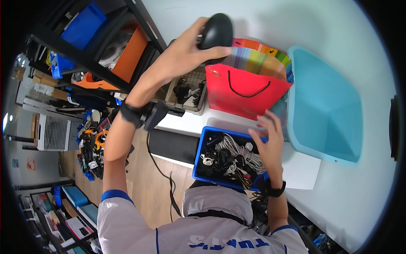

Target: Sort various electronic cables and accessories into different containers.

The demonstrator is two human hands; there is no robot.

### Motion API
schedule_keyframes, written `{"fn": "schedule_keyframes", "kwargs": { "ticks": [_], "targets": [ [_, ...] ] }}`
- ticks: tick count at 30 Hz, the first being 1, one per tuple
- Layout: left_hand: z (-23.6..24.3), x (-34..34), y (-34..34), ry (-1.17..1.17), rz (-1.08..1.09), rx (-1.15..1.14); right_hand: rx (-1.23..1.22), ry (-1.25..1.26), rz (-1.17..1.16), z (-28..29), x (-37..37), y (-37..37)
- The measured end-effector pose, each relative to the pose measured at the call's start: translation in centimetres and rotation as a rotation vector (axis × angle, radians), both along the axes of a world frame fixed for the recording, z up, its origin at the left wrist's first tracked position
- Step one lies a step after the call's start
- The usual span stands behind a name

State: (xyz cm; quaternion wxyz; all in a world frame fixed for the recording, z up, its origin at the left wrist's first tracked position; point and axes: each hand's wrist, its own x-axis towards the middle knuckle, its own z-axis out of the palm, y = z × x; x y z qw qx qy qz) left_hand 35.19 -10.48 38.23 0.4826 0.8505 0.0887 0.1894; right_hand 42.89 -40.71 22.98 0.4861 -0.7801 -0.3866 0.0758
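Observation:
My left hand [194, 50] is raised at the top centre, gripping a black rounded object [215, 34] that looks like a computer mouse, above the red paper gift bag [234, 91]. Colourful striped sheets or bags [260, 59] stand in or behind the bag. My right hand [268, 137], fingers apart and slightly blurred, hovers over the right part of a blue crate [196, 163] full of coiled cables and plugs [237, 150], just in front of the red bag. A clear bin [184, 95] with cables sits behind my left forearm.
A light blue tub [325, 106] stands right on the white worktop [302, 171]. A black shelf with blue [84, 29] and orange [129, 63] bins is at upper left. A cable pile [91, 148] and air cooler [53, 133] stand left, beside wooden flooring [144, 194].

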Motion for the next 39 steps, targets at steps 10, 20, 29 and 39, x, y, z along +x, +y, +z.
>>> {"fn": "schedule_keyframes", "kwargs": {
  "ticks": [10,20,29,39],
  "targets": [
    [-12.0,15.3,8.2,0.024,-0.344,0.430,-0.288,-0.365,-0.221,-0.5,6.7,10.7],
    [-17.6,17.2,8.3,0.890,-0.739,0.817,-0.128,-0.294,-0.117,-0.9,1.3,6.3],
    [-17.1,14.7,6.7,0.972,-0.833,0.886,-0.106,-0.279,-0.082,-0.2,-0.4,4.9],
    [-17.4,11.9,3.5,1.093,-1.089,0.739,-0.081,-0.216,-0.057,0.6,0.1,4.9]
  ]
}}
